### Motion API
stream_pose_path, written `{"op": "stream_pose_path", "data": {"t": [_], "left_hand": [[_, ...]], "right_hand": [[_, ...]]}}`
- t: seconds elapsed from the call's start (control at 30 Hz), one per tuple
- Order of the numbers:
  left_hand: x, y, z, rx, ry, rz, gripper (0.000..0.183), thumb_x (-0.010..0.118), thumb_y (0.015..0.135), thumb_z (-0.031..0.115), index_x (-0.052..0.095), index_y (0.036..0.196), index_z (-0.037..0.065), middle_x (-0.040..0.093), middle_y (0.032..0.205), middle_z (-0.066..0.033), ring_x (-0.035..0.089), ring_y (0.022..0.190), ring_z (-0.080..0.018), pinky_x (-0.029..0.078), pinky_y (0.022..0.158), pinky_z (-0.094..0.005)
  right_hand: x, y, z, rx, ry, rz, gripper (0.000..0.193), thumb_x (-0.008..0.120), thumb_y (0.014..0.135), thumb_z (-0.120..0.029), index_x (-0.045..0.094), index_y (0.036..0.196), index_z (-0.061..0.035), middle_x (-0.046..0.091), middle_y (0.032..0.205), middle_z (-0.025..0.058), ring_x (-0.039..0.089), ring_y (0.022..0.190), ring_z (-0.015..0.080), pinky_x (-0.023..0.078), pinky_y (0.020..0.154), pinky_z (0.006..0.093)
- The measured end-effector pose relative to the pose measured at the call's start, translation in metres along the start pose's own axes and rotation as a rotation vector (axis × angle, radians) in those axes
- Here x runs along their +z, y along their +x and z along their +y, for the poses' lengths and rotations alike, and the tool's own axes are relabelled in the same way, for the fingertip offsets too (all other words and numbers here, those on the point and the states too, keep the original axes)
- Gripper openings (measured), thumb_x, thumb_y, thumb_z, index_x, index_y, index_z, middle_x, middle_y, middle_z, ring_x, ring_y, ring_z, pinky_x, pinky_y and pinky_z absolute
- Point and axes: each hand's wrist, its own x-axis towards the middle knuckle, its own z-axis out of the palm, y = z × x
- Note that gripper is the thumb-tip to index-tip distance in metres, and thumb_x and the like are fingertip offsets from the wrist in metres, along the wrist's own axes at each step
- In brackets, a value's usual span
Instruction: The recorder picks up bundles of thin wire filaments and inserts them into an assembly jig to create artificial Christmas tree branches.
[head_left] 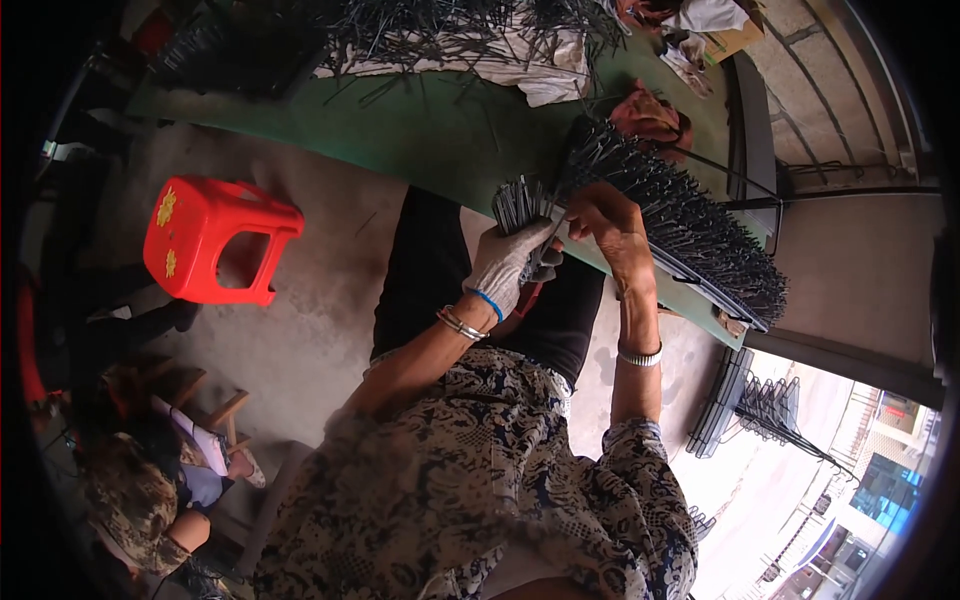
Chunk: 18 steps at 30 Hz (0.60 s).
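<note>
My left hand [503, 265], in a pale work glove, is closed around a bundle of thin dark metal rods [519, 203], whose ends fan out above the fingers. Close beside it on the right, my bare right hand [613, 228] has its thumb and fingers pinched together. Whatever sits in that pinch is too small to make out. Just beyond the right hand, a long rack of dark rods [685, 222] lies slantwise along the table edge, densely filled with upright pieces.
On the green table [440, 125] lie a heap of loose dark rods [430, 28], a whitish cloth [556, 76] and a reddish cloth [650, 118]. A red plastic stool [190, 238] stands at left. Another person [135, 490] sits lower left. Dark wire frames [765, 405] hang at right.
</note>
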Motion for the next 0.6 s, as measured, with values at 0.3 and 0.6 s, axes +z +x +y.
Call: {"op": "stream_pose_path", "data": {"t": [0.3, 0.6], "left_hand": [[0.004, 0.003, -0.003, -0.117, -0.158, 0.028, 0.019, 0.066, 0.089, 0.02, 0.065, 0.1, 0.004, 0.068, 0.079, -0.0059, 0.066, 0.065, -0.0151, 0.056, 0.055, -0.0271], [-0.001, 0.005, -0.01, -0.162, -0.087, -0.062, 0.019, 0.066, 0.09, 0.021, 0.067, 0.096, 0.003, 0.067, 0.074, -0.0057, 0.062, 0.058, -0.0123, 0.048, 0.047, -0.0238]], "right_hand": [[-0.011, 0.024, -0.015, -0.425, -0.475, 0.617, 0.006, 0.057, 0.092, -0.005, 0.054, 0.097, -0.0038, 0.065, 0.078, 0.0071, 0.061, 0.069, 0.0101, 0.049, 0.067, 0.0261], [-0.02, 0.048, 0.01, -0.373, -0.654, 0.521, 0.011, 0.059, 0.088, -0.005, 0.056, 0.098, -0.0082, 0.064, 0.078, 0.0093, 0.063, 0.068, 0.0199, 0.05, 0.065, 0.0318]]}}
